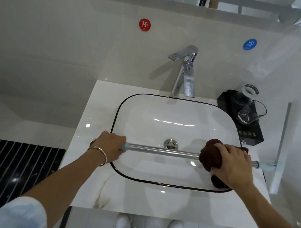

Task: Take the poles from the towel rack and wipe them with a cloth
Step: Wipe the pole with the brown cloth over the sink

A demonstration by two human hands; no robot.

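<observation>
A metal pole is held level across the near half of the basin, which is set into the white tabletop. In that position it is carried above the bowl rather than rested on anything, so its full length can be reached from every side.

The left end is gripped by the left hand, fingers curled round the pole just beside a pale blue end cap. This grip appears to serve as the anchor, so that the pole is kept from turning or sliding while it is rubbed.

Near the right end a dark brown cloth is wrapped round the pole and clasped from above by the right hand, so that the metal is enclosed and all faces are wiped in one pass. The bare shining stretch between the hands is judged to be the part left to be covered.

The pole's right tip, with a second blue cap, lies against or just beside a pale upright strip; whether contact is made, or whether the strip belongs to the towel rack, cannot be told.

A faucet stands at the far side, and two glasses on a black tray at the far right, well apart from the wiping.
</observation>
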